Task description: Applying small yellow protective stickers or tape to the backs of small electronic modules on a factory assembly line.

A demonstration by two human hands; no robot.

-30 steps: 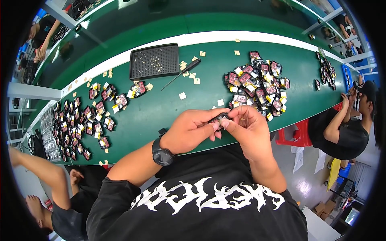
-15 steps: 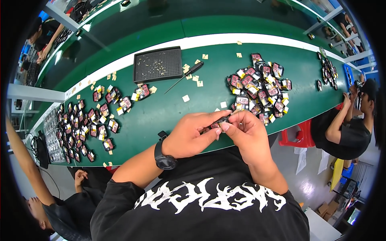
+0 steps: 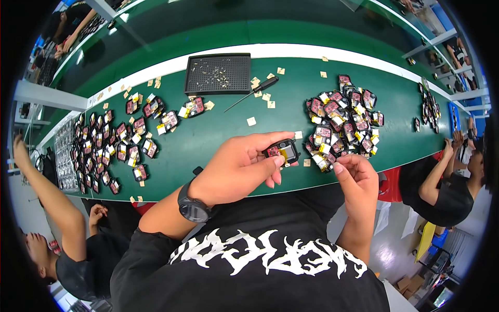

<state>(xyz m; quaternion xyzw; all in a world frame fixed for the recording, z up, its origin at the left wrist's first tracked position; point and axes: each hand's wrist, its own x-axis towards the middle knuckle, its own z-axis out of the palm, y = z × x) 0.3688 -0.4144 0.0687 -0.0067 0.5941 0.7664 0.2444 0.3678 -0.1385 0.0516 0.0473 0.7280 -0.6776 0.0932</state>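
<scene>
My left hand [image 3: 241, 166] is closed around a small black device housing [image 3: 283, 152], thumb on its near edge. A red circuit board and a silvery, yellow-taped part show inside the housing. Apart from it, to the right, is my right hand [image 3: 358, 179], its thumb and fingertips drawn together. Whatever they pinch, if anything, is too small to make out. Just beyond that hand lies a heap of similar open housings [image 3: 345, 122] with red boards and white-and-yellow parts.
On the green table [image 3: 208, 151], more housings [image 3: 99, 151] cover the left side. A black perforated tray [image 3: 218, 75] with small bits stands at the back, beside a screwdriver [image 3: 254, 92]. Small pale squares [image 3: 251, 121] lie scattered. Co-workers [image 3: 442, 171] sit on both sides.
My right hand has come away from the housing and moved right, toward the heap. My left hand still holds the housing, now turned so its inside shows. The whole view has shifted slightly.
</scene>
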